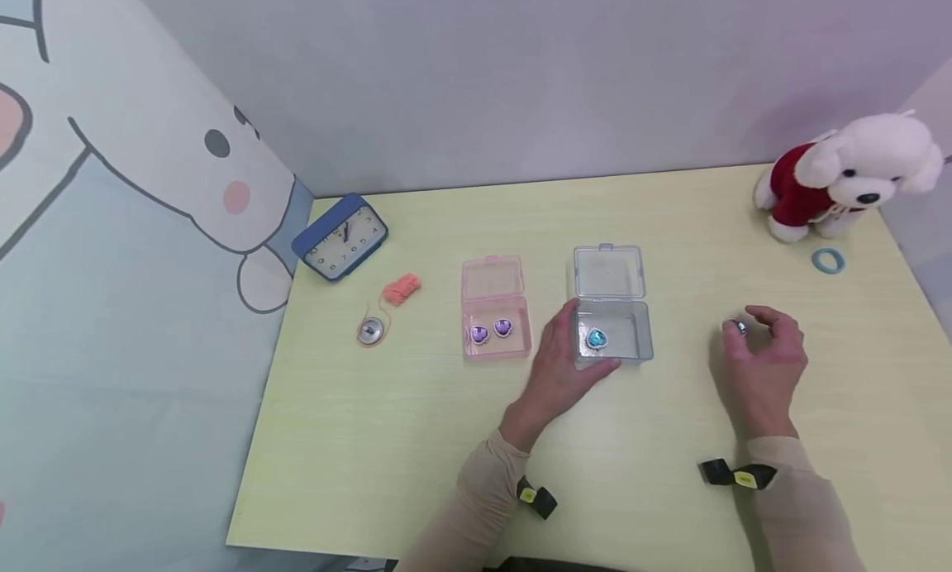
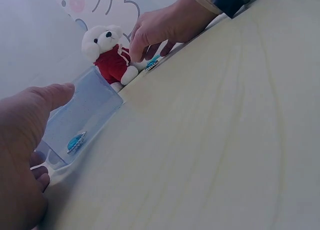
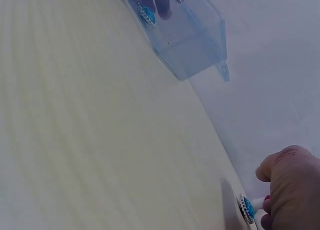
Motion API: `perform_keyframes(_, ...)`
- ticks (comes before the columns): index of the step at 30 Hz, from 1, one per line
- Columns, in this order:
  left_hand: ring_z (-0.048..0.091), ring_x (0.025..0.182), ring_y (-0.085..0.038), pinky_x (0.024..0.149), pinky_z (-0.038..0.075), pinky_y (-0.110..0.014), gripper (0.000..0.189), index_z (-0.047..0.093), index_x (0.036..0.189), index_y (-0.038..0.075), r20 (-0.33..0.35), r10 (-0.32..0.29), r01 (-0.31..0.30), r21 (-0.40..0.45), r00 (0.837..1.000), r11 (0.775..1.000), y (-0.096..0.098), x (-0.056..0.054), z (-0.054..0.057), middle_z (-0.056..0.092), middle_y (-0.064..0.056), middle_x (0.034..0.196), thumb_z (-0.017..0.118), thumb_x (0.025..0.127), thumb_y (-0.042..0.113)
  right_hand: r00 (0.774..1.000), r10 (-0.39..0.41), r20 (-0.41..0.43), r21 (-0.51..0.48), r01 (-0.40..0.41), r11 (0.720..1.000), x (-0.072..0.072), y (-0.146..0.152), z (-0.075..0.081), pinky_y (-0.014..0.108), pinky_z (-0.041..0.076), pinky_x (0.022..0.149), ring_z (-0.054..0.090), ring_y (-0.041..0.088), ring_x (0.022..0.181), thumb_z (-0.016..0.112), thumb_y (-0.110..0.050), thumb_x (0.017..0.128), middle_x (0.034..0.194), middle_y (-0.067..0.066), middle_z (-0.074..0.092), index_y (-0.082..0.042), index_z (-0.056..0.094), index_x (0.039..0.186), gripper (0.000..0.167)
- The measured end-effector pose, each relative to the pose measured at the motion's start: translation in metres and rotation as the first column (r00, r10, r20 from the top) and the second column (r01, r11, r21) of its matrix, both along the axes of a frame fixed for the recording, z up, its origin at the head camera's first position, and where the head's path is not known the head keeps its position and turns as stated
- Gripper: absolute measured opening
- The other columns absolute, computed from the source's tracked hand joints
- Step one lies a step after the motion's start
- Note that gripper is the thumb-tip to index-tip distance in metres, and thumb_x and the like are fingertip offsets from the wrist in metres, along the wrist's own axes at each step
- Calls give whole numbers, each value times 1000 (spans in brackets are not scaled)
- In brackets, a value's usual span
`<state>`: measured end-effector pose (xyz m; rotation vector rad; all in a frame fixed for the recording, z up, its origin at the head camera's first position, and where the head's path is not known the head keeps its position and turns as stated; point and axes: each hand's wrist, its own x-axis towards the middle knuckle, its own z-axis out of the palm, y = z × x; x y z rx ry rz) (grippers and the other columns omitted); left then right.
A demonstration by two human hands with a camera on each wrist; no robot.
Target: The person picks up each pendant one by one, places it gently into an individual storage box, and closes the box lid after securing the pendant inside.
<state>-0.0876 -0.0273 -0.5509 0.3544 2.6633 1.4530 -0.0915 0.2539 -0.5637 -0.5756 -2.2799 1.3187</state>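
My left hand (image 1: pixel 554 374) holds the clear bluish plastic box (image 1: pixel 645 359) at its left side, thumb along the front wall. The box's lid stands open at the back, and one blue heart-shaped gem (image 1: pixel 597 339) with a silvery edge lies inside. Farther right, my right hand (image 1: pixel 768 369) is over a second blue gem (image 3: pixel 246 209), its thumb and fingers spread around it. This gem appears low at the tabletop in both wrist views. Left of my left hand is an open pink box (image 1: pixel 497 355) containing two purple gems (image 1: pixel 492 332).
A blue clock (image 1: pixel 344 240) sits at the back left, near a coral yarn bundle (image 1: pixel 402 288) and a round silvery piece (image 1: pixel 370 331). A white plush dog (image 1: pixel 811 183) in red and a blue ring (image 1: pixel 828 261) are at the back right. A wall borders the table's (image 1: pixel 357 456) far edge.
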Motion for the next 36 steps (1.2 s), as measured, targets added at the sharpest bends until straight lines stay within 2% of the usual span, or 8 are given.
perform_keyframes(5, 45, 143, -23, 116, 44, -45, 104, 15, 167, 22, -16, -2, 2, -1, 1000, 1000, 0, 0, -1, 44, -7, 159, 82, 91, 43, 975, 71, 210, -21, -68, 997, 3, 7, 5, 38, 28, 121, 40, 24, 140, 73, -29, 96, 153, 7, 52, -16, 52, 153, 62)
perform_keyframes(8, 45, 142, -23, 116, 45, -44, 104, 14, 168, 23, -16, -3, 3, -4, 1000, 1000, 0, -1, -1, 44, -7, 159, 82, 91, 44, 948, 108, 299, -17, -107, 994, 5, 10, 7, 47, 26, 124, 33, 30, 145, 73, -36, 96, 162, 8, 43, -19, 41, 161, 74)
perform_keyframes(12, 45, 142, -23, 116, 45, -44, 105, 13, 168, 23, -16, -7, 7, -6, 1000, 1000, 1, -1, -1, 44, -7, 159, 81, 91, 44, 923, 149, 355, 47, -177, 983, 9, 16, 9, 60, 24, 124, 28, 42, 147, 70, -38, 98, 165, 18, 37, -13, 32, 165, 81)
perform_keyframes(14, 45, 143, -23, 116, 45, -45, 105, 13, 168, 23, -15, -10, 9, -4, 1000, 1000, 1, -1, -1, 44, -7, 159, 82, 91, 45, 922, 161, 353, 91, -205, 974, 11, 19, 9, 63, 22, 124, 28, 47, 147, 69, -36, 99, 163, 24, 37, -8, 31, 165, 81)
perform_keyframes(18, 45, 143, -23, 116, 45, -45, 105, 14, 168, 25, 1, -4, 4, -1, 1000, 1000, 0, -2, 0, 43, -7, 160, 83, 91, 43, 930, 171, 324, 135, -225, 965, 15, 21, 7, 64, 20, 125, 30, 49, 148, 71, -32, 99, 162, 27, 39, -5, 33, 163, 79)
perform_keyframes(24, 44, 143, -23, 116, 45, -45, 105, 14, 168, 26, 34, 0, -1, 12, 999, 1000, -1, -1, 0, 42, -6, 160, 83, 90, 45, 938, 175, 299, 124, -220, 968, 16, 20, 6, 64, 23, 123, 33, 48, 147, 70, -30, 99, 160, 25, 43, -6, 36, 162, 76)
perform_keyframes(32, 45, 142, -24, 115, 46, -46, 105, 14, 168, 25, 10, 2, -2, 8, 1000, 1000, -1, -2, -2, 43, -7, 160, 82, 90, 45, 962, 129, 241, 91, -154, 984, 13, 17, 4, 47, 24, 124, 40, 37, 144, 71, -24, 98, 152, 16, 56, -8, 48, 156, 65)
perform_keyframes(36, 45, 143, -24, 115, 45, -46, 104, 14, 168, 24, 12, -2, 2, 8, 1000, 1000, -1, -2, -1, 43, -8, 160, 82, 91, 45, 967, 118, 227, 88, -141, 986, 12, 17, 3, 46, 25, 123, 42, 35, 141, 71, -23, 98, 148, 16, 59, -8, 51, 154, 61)
